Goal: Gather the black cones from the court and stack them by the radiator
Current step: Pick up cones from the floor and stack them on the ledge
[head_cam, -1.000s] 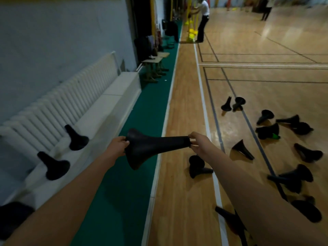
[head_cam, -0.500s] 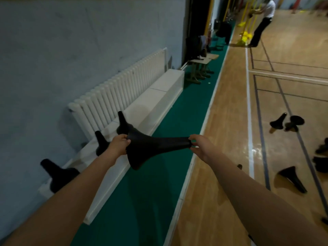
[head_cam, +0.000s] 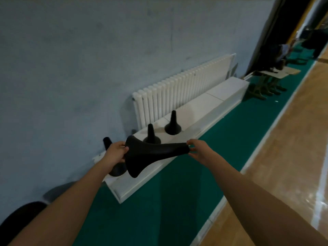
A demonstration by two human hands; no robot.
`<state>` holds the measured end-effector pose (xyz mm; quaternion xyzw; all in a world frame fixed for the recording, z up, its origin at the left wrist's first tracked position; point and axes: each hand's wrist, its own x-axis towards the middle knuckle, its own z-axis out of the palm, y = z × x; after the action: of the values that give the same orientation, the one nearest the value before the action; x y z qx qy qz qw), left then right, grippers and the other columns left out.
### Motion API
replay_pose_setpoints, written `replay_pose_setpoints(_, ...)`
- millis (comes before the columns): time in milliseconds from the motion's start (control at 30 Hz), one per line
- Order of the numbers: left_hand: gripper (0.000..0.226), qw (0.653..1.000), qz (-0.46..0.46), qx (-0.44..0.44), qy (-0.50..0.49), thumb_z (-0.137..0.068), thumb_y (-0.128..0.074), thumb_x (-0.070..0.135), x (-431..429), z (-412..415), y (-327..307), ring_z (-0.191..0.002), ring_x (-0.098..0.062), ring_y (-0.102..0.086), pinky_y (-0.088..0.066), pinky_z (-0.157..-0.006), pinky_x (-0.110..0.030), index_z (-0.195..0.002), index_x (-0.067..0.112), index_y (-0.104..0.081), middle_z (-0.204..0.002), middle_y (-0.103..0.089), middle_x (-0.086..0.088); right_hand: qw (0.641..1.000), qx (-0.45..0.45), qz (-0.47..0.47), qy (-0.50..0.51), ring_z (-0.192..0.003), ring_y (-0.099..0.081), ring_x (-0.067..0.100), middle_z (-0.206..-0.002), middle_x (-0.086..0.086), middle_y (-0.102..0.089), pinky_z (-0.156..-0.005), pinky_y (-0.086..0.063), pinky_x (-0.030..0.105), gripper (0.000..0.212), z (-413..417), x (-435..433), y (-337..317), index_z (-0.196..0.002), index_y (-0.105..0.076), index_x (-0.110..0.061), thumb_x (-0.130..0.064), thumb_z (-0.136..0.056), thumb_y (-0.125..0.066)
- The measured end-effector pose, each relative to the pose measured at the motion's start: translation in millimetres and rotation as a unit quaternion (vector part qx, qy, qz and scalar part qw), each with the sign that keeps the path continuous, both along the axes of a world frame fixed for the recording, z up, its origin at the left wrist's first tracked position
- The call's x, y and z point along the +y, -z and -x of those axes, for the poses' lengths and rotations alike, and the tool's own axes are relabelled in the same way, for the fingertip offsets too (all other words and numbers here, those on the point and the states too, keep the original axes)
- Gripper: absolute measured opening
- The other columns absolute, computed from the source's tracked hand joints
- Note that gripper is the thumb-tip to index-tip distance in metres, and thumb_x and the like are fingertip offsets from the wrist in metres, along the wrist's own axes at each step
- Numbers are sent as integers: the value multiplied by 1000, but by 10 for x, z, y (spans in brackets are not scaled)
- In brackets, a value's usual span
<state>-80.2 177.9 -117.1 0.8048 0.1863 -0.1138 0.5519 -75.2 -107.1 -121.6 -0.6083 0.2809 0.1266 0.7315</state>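
Both hands hold a black cone (head_cam: 150, 154) sideways above the white ledge's (head_cam: 213, 103) near end: left hand (head_cam: 116, 153) grips its base, right hand (head_cam: 198, 150) pinches its tip.

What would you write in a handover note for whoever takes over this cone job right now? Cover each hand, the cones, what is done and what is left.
Left hand grips the held cone at its wide base; right hand pinches its narrow tip.
It lies level above the white bench by the radiator.
Three cones stand upright, apart, on the bench: far cone, middle cone, near cone partly behind the left hand.
Done: four cones brought here.
Left: set this one down and stack; court out of view.
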Motion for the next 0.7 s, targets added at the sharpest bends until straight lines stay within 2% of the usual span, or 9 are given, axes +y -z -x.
replay_pose_setpoints(67, 16, 999, 18, -1, -49, -96, -51, 7, 162, -24, -8, -73, -21, -56, -49, -63, -31, -85, 17, -55, -84, -57, -8, 1000, 3, 6, -24, -80, -54, 21, -98, 14, -52, -63, -47, 27, 4, -226, 160, -35, -90, -52, -4, -2, -88, -49)
replay_pose_setpoints(100, 8, 997, 36, -6, -72, -95, -53, 8, 229, -39, 3, -80, -25, -59, -50, -68, -34, -93, 14, -57, -90, -59, -11, 999, 7, 8, -33, -79, -54, 20, -99, 14, -51, -64, -48, 28, 4, -317, 227, -54, -91, -52, -4, -2, -89, -49)
replay_pose_setpoints(167, 25, 992, 64, -8, -110, -94, -57, 13, 343, -77, 37, -103, -33, -60, -52, -79, -40, -118, 9, -58, -113, -61, -16, 999, 13, 4, -47, -84, -53, 21, -100, 13, -49, -73, -48, 29, 13, -500, 377, -64, -102, -51, -5, -1, -91, -47)
replay_pose_setpoints(233, 37, 986, 73, -13, -150, -94, -57, 13, 416, -106, 69, -112, -36, -58, -52, -83, -42, -131, 6, -54, -124, -59, -19, 998, 5, 9, -69, -97, -50, 23, -106, 12, -47, -85, -48, 30, 20, -650, 538, -61, -109, -45, -9, 1, -92, -44)
replay_pose_setpoints(333, 36, 977, 83, -16, -198, -94, -55, 9, 510, -151, 123, -109, -35, -59, -51, -87, -44, -130, 4, -55, -123, -61, -20, 997, 14, 13, -76, -101, -51, 24, -106, 12, -49, -95, -49, 32, 24, -850, 762, -5, -114, -51, -7, -1, -91, -43)
replay_pose_setpoints(433, 33, 971, 92, -22, -221, -94, -54, 5, 631, -213, 171, -102, -33, -61, -51, -87, -42, -127, 1, -57, -119, -62, -21, 994, 31, 34, -102, -98, -53, 26, -107, 13, -51, -90, -52, 32, 33, -1037, 954, 52, -118, -55, -3, 3, -88, -43)
replay_pose_setpoints(567, 33, 967, 82, -18, -242, -92, -56, 1, 977, -463, 291, -97, -32, -62, -50, -85, -39, -125, -2, -57, -118, -63, -22, 989, 44, 71, -123, -80, -54, 24, -98, 15, -55, -61, -51, 28, 28, -1384, 1307, 132, -116, -55, -3, -2, -91, -44)
replay_pose_setpoints(600, 34, 968, 80, -14, -238, -92, -58, 1, 1065, -540, 324, -92, -30, -62, -50, -85, -38, -125, -4, -57, -118, -63, -23, 989, 45, 69, -126, -82, -55, 25, -100, 16, -56, -64, -51, 30, 29, -1456, 1391, 139, -119, -56, -4, -4, -92, -45)
replay_pose_setpoints(700, 36, 973, 72, -4, -219, -90, -60, -1, 1372, -870, 476, -86, -27, -61, -49, -83, -37, -125, -7, -56, -115, -63, -23, 966, -16, 176, -188, -106, -58, 30, -122, 20, -58, -90, -46, 35, 36, -1788, 1631, 256, -126, -53, -3, -8, -91, -53)
